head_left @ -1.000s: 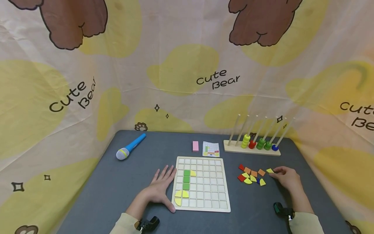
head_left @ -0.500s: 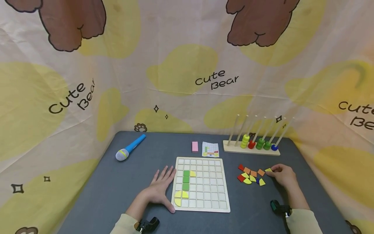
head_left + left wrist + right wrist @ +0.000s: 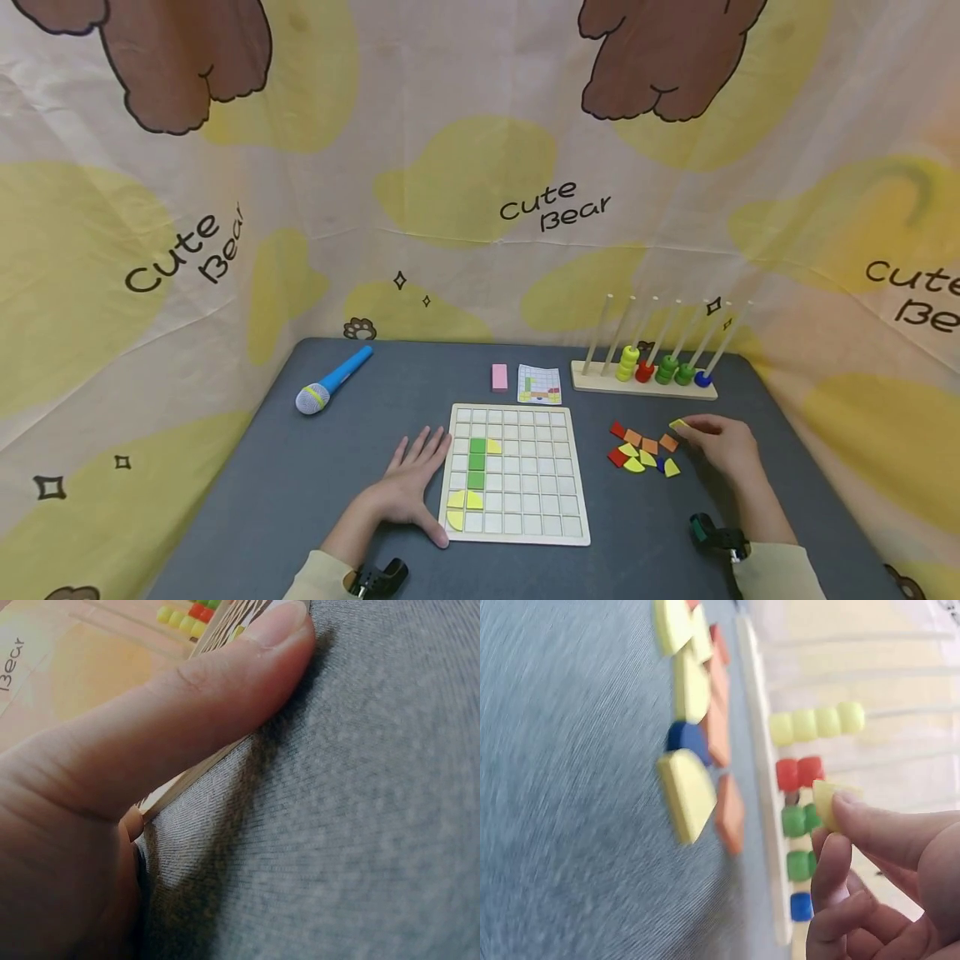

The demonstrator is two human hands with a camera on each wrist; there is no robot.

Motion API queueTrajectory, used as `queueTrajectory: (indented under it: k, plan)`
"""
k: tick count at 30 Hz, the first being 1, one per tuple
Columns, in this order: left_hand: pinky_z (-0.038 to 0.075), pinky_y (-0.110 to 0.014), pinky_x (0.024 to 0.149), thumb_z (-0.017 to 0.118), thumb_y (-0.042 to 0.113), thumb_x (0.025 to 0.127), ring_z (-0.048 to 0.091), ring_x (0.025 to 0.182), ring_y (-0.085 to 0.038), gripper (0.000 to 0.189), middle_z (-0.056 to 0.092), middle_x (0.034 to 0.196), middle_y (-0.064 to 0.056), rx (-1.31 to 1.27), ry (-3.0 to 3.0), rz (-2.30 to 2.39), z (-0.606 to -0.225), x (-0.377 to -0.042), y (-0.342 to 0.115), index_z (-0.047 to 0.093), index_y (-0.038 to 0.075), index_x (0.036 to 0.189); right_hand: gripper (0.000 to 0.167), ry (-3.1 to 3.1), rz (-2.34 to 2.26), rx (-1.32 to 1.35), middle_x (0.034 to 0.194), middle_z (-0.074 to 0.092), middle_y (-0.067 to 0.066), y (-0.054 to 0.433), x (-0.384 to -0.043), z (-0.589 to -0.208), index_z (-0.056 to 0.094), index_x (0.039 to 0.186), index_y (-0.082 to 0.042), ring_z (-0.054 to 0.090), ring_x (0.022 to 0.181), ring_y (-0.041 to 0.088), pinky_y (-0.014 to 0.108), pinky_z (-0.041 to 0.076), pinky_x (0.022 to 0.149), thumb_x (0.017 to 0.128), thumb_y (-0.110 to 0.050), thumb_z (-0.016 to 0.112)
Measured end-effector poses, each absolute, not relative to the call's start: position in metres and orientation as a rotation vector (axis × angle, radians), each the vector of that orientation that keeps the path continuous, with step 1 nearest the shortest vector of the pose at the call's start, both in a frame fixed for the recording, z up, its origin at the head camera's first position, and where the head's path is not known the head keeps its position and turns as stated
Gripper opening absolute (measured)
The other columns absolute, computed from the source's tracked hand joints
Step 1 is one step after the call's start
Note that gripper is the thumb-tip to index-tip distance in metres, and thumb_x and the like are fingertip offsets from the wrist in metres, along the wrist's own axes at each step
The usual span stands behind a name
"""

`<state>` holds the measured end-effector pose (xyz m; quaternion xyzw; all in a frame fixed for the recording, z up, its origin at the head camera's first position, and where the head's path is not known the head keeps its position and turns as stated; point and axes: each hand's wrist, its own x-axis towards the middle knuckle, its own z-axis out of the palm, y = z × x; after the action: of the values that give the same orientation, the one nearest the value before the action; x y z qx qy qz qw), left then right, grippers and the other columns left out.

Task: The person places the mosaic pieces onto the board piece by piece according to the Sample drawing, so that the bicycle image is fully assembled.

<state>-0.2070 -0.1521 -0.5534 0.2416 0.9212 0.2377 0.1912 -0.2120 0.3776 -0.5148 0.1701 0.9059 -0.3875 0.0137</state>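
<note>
A pale wooden grid board (image 3: pixel 532 483) lies on the dark grey table, with several green squares (image 3: pixel 477 462) and yellow quarter-round pieces (image 3: pixel 474 500) in its left columns. My left hand (image 3: pixel 408 487) is spread flat at the board's left edge, its thumb (image 3: pixel 247 671) along the lower corner. Thumb and fingers of my right hand (image 3: pixel 723 446) pinch a yellow quarter-round piece (image 3: pixel 825 804), raised over the right end of a loose pile. That pile has yellow pieces (image 3: pixel 688 796), orange squares (image 3: pixel 649 447), red squares (image 3: pixel 617 429) and a blue piece (image 3: pixel 688 741).
Behind the pile stands a wooden peg rack (image 3: pixel 645 387) with coloured beads on upright rods. A printed pattern card (image 3: pixel 539 385) and a pink block (image 3: pixel 499 378) lie beyond the board. At the back left is a blue toy microphone (image 3: pixel 333 380). A printed cloth hangs behind the table.
My right hand has lifted the yellow quarter-round piece and carried it slightly left and away from me. The left hand stays in place at the board.
</note>
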Motion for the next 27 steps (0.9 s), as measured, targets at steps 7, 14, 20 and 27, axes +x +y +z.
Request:
queueTrajectory:
  k: [7,14,20,27]
  plan:
    - [-0.008,-0.063,0.122,0.084,0.079,0.050,-0.011,0.157,-0.032,0.152,-0.002,0.172,-0.006,0.686,2.589,0.674,-0.553,-0.206,-0.153,0.005,0.018,0.164,0.054,2.829,-1.260,0.426,0.118,0.072,0.017,0.355,-0.209,-0.499,0.070,0.128,-0.006,0.061,0.098,0.029,0.029,0.048,0.072,0.097,-0.050,0.064]
    - [-0.008,-0.063,0.122,0.085,0.078,0.051,-0.012,0.157,-0.031,0.151,-0.002,0.172,-0.005,0.682,2.584,0.679,-0.554,-0.207,-0.153,0.006,0.018,0.164,0.048,2.851,-1.304,0.326,0.102,0.073,0.014,0.327,-0.202,-0.490,0.071,0.120,-0.005,0.064,0.090,0.029,0.028,0.052,0.067,0.094,-0.046,0.069]
    - [-0.009,-0.063,0.122,0.086,0.076,0.051,-0.010,0.157,-0.032,0.151,-0.002,0.172,-0.006,0.687,2.587,0.688,-0.553,-0.206,-0.153,0.006,0.017,0.164,0.038,2.808,-1.367,0.273,0.095,0.075,0.016,0.300,-0.199,-0.487,0.074,0.110,-0.003,0.067,0.083,0.029,0.032,0.055,0.066,0.092,-0.036,0.075]
    - [-0.008,-0.063,0.122,0.086,0.077,0.051,-0.010,0.157,-0.032,0.151,-0.002,0.172,-0.007,0.698,2.585,0.684,-0.552,-0.206,-0.152,0.006,0.017,0.164,0.030,2.799,-1.363,0.228,0.093,0.075,0.010,0.280,-0.201,-0.491,0.076,0.108,-0.006,0.066,0.083,0.028,0.035,0.058,0.069,0.092,-0.031,0.076]
